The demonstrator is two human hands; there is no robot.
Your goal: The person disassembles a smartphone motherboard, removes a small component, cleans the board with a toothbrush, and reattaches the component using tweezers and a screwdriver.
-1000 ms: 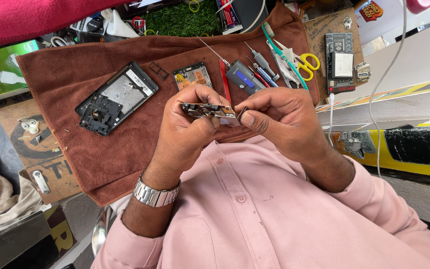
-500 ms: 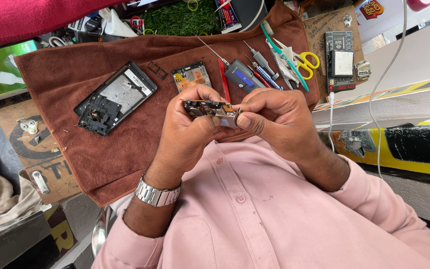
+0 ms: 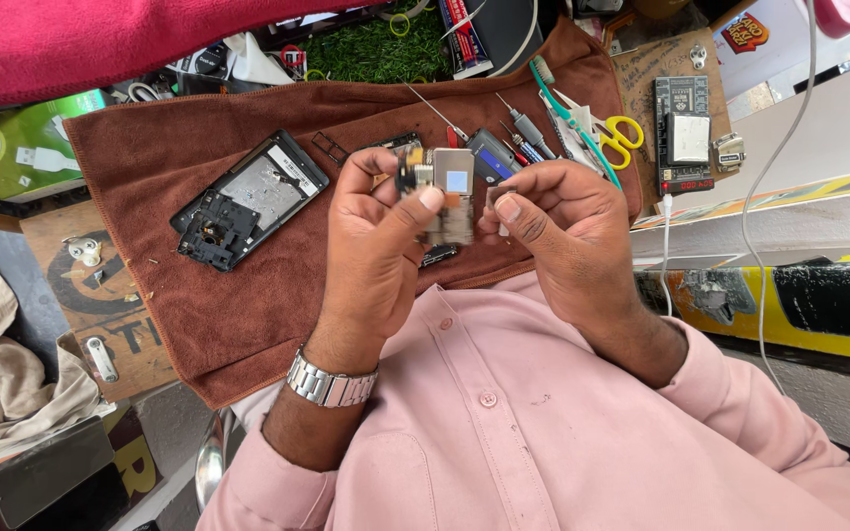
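My left hand [image 3: 376, 246], with a metal watch on its wrist, holds a small phone circuit board [image 3: 448, 195] upright by its left side, thumb across the front. The board's silver shields and a small blue square face me. My right hand [image 3: 565, 228] is just right of the board, thumb and forefinger pinched on a tiny dark part [image 3: 500, 195] at the board's right edge. Both hands hover over a brown towel [image 3: 199, 305]. An opened black phone housing [image 3: 248, 199] lies on the towel to the left.
Screwdrivers and a probe [image 3: 512, 136] lie behind the hands, with yellow-handled scissors [image 3: 624, 138] and a black tester board with a display [image 3: 683, 133] to the right. A white cable [image 3: 777, 167] hangs at right. A green box [image 3: 22, 143] sits at left.
The board, held flat and edge-on between both hands before, is now turned up to face me in my left hand. My right hand has come off it and moved slightly right.
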